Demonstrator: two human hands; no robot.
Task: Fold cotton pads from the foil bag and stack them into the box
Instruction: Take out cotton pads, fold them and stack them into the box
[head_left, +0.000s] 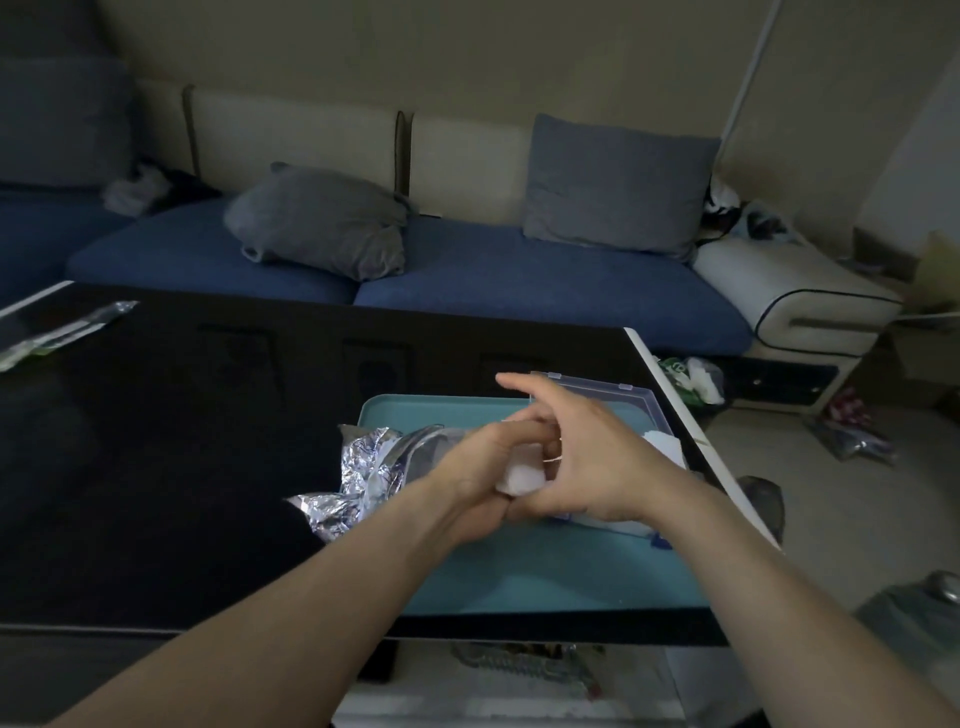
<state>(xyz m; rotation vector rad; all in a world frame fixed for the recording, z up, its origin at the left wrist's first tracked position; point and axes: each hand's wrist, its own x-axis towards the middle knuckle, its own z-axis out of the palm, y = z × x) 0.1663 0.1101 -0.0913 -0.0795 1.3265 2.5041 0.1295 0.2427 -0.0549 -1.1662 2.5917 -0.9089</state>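
Both hands, left hand (480, 467) and right hand (587, 457), pinch one cotton pad (522, 477): soft, featherlight; hold its folded edge.

Home living room, blue-cushioned sofa (467, 280) with grey pillows (618, 187), glossy black coffee table (156, 467), cluttered floor (831, 493)

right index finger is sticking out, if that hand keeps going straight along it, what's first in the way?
Probably nothing on the tray. The right hand points its index finger up-left, over bare tray, then the dark table. The clear box lies behind the hand, off that line. Height is unclear.
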